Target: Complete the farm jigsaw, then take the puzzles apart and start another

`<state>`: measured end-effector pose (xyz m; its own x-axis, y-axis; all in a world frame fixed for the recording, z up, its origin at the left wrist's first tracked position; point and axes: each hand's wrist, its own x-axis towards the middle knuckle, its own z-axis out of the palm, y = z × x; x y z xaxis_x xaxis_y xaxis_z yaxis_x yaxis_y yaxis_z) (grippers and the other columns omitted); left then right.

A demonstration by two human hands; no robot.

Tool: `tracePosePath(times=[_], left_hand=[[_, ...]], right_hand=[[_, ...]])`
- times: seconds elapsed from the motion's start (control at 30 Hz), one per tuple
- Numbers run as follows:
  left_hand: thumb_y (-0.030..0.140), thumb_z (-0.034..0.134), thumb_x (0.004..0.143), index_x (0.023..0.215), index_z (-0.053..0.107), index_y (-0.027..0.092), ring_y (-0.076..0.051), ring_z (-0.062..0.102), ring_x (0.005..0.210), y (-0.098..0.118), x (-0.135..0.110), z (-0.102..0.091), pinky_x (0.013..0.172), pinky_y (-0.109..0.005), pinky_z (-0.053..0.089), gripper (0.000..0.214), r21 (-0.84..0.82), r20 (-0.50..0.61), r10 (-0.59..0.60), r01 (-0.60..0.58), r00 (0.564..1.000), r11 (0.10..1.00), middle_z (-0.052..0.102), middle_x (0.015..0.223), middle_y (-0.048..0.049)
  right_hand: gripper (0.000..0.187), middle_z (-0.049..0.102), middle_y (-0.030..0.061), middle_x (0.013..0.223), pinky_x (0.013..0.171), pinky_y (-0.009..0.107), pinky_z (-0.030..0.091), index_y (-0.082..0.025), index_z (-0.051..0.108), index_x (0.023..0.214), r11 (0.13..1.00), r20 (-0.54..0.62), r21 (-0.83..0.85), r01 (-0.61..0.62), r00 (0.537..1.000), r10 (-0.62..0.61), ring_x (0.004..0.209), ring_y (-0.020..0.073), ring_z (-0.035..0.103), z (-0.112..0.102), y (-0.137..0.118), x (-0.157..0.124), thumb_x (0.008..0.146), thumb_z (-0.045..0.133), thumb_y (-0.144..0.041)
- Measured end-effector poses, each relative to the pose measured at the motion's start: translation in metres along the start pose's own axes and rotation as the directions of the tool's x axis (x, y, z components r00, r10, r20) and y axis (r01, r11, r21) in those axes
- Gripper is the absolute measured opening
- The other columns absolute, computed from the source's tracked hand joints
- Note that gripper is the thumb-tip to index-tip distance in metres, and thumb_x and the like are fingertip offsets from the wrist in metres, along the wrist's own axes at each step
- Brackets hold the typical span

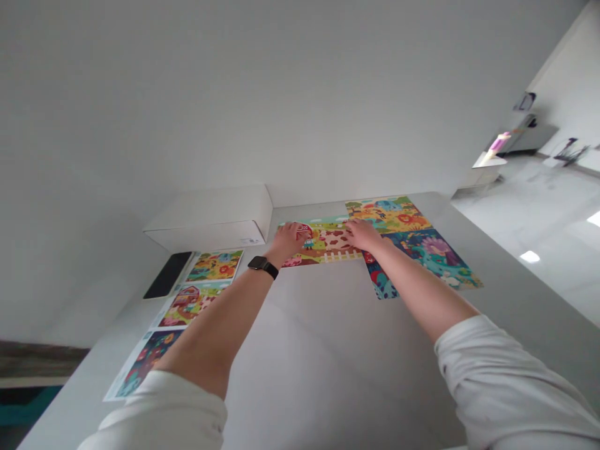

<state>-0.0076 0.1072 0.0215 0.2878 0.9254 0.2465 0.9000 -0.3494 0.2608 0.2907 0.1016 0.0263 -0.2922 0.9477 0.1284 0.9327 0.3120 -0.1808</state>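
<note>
A colourful farm-scene jigsaw puzzle (328, 245) lies flat on the white table (323, 337), its cow-patterned strip with a white fence in the middle. Orange (389, 215) and teal (424, 259) picture sections join it at the right. My left hand (289, 241) sits on the puzzle's left end, its fingers curled beside a red barn piece (304, 232). I cannot tell whether it grips a piece. My right hand (363, 234) lies flat on the puzzle where the cow strip meets the orange section. A black watch (263, 266) circles my left wrist.
To the left, a printed sheet of puzzle pictures (187, 306) lies next to a black phone (167, 275). A white box (209, 219) stands against the wall at the table's back. Beyond the table's right edge lies a glossy floor (529, 212).
</note>
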Motion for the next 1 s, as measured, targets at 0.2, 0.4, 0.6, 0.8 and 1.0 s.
tracePosePath(times=[0.2,0.4,0.6,0.8,1.0], left_hand=[[0.044,0.057,0.101,0.139,0.064,0.014,-0.034,0.052,0.14,-0.014,0.044,0.025,0.122,-0.049,0.037,0.048,0.072,0.034,-0.035,0.033,0.999,0.997,0.061,0.147,-0.0207],[0.053,0.059,0.1,0.142,0.062,0.017,-0.036,0.053,0.14,-0.03,0.054,0.038,0.12,-0.051,0.037,0.055,0.07,0.082,-0.05,0.045,0.995,0.997,0.062,0.148,-0.0194],[0.051,0.062,0.1,0.142,0.063,0.022,-0.036,0.055,0.137,-0.024,0.028,0.027,0.119,-0.049,0.036,0.052,0.104,0.096,-0.034,0.024,0.995,0.994,0.063,0.141,-0.0175],[0.056,0.065,0.097,0.147,0.059,0.018,-0.038,0.056,0.137,-0.002,-0.044,-0.005,0.119,-0.05,0.038,0.063,0.158,0.185,-0.089,0.06,0.979,0.986,0.058,0.145,-0.0208],[0.058,0.069,0.096,0.146,0.061,0.022,-0.033,0.059,0.134,0.021,-0.139,-0.031,0.117,-0.043,0.043,0.062,0.144,0.204,-0.081,0.052,0.976,0.988,0.059,0.143,-0.0157]], right_hand=[[0.048,0.059,0.0203,0.154,0.12,0.05,0.04,-0.02,0.06,0.15,0.997,0.008,-0.065,-0.046,0.999,0.046,0.144,0.0361,0.054,0.021,0.001,0.05,0.107,0.055,-0.039],[0.068,0.053,0.0229,0.161,0.124,0.06,0.03,-0.02,0.06,0.152,0.998,0.124,-0.06,-0.018,0.992,0.025,0.147,0.0426,0.049,0.027,0.015,0.075,0.101,0.059,-0.065],[0.071,0.063,0.0218,0.146,0.126,0.057,0.026,-0.021,0.071,0.141,0.993,0.121,-0.099,0.07,0.991,-0.058,0.139,0.0433,0.055,0.017,0.008,0.059,0.093,0.067,-0.073],[0.07,0.064,0.0207,0.139,0.124,0.057,0.029,-0.021,0.07,0.143,0.98,0.161,-0.096,0.172,0.975,-0.156,0.134,0.0416,0.057,0.003,-0.028,-0.007,0.092,0.072,-0.068],[0.072,0.063,0.02,0.14,0.122,0.054,0.033,-0.022,0.067,0.146,0.966,0.201,-0.138,0.219,0.961,-0.189,0.131,0.039,0.06,-0.01,-0.064,-0.089,0.092,0.073,-0.068]])
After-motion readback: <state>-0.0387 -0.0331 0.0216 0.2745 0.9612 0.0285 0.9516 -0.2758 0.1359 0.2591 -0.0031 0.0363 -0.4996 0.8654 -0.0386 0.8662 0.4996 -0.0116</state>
